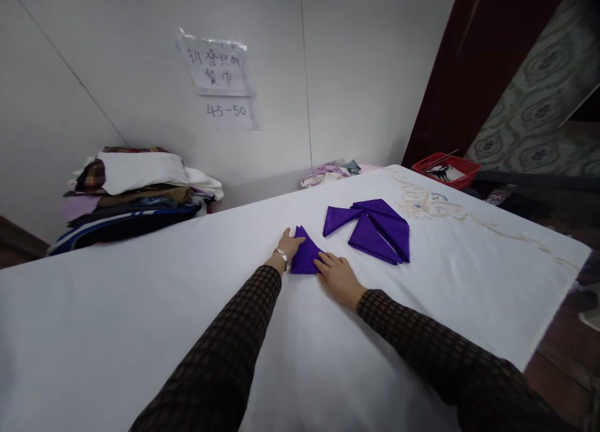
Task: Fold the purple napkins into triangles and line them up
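- A pale wall (365, 63) rises beyond the purple triangle, and we spot a handwritten paper sign (218, 75) on it.
- Under the triangle, we have a white tablecloth (187, 332) spread wide.
- And here it is, our folded purple triangle (304, 258), lying flat between two hands!
- The left hand (289, 244) is at its left edge, thumb and forefinger parted, thumb on the fabric; we cannot tell whether anything is pinched.
- The right hand (340, 281) comes in at its lower right corner, fingers stretched out and laid on it.
- Near it, to the right and beyond, we count more folded purple cloths (375, 235).
- Well to its left, we see a fabric pile (145, 175); far right, a red basket (462, 180).
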Action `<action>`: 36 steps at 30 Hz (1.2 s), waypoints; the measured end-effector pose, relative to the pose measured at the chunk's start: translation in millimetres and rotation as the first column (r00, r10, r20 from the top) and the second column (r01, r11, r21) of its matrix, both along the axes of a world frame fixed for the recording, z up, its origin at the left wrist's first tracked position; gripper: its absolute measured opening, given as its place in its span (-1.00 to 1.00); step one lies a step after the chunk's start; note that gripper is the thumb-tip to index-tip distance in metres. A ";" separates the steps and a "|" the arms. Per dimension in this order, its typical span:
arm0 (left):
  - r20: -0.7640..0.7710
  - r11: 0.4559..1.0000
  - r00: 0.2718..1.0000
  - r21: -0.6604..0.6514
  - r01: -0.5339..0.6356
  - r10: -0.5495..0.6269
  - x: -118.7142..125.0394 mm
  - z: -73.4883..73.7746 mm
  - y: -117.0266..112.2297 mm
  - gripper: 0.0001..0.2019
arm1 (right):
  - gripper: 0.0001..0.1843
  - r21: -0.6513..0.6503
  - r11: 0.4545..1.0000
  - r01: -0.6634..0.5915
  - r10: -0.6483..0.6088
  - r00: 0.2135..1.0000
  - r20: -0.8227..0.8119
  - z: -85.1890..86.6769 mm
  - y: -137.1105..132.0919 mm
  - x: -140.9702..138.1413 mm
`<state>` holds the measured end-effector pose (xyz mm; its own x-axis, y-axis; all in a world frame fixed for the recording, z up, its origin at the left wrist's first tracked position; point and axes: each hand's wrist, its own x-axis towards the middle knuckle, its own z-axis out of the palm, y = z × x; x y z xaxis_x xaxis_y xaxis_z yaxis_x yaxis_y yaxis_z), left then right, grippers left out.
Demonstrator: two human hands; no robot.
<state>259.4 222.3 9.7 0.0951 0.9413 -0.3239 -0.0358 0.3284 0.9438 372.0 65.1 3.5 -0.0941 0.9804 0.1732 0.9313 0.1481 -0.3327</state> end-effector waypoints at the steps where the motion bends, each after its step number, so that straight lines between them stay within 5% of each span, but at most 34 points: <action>1: -0.008 1.000 1.000 0.025 0.012 -0.012 -0.6 2.0 -0.4 -0.23 | -0.57 0.003 0.999 0.032 -0.032 0.999 0.013 -0.7 5.5 -1.6; 7: -0.184 0.970 0.982 0.229 0.076 -0.034 -16.9 2.2 -14.1 -0.36 | -0.62 -0.007 0.979 0.206 -0.206 0.979 0.003 0.9 47.1 -11.7; 13: -0.267 0.911 0.963 0.401 0.091 0.021 -28.1 -10.2 -29.6 -0.51 | -0.66 0.012 0.951 0.307 -0.286 0.899 -0.331 1.5 85.5 -31.2; 22: -0.328 0.882 0.944 0.435 0.183 -0.034 -47.7 -21.9 -49.0 -0.56 | -0.90 0.000 0.921 0.390 -0.367 0.865 -0.341 5.2 143.0 -26.0; 29: -0.414 0.830 0.910 0.504 0.239 -0.011 -46.8 -24.5 -50.6 -0.59 | -0.56 -0.004 0.929 0.369 -0.367 0.923 -0.116 12.8 125.8 -29.5; 36: -0.624 0.724 0.780 0.563 0.399 0.055 -49.9 -32.3 -48.4 -0.59 | -0.41 -0.048 0.959 0.281 -0.267 0.944 0.192 28.6 89.8 -31.2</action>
<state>209.5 173.9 -22.6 0.2931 0.9095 0.2946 0.5586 -0.4130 0.7193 340.8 154.9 32.1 0.1570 0.9820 0.1050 0.9781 -0.1399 -0.1544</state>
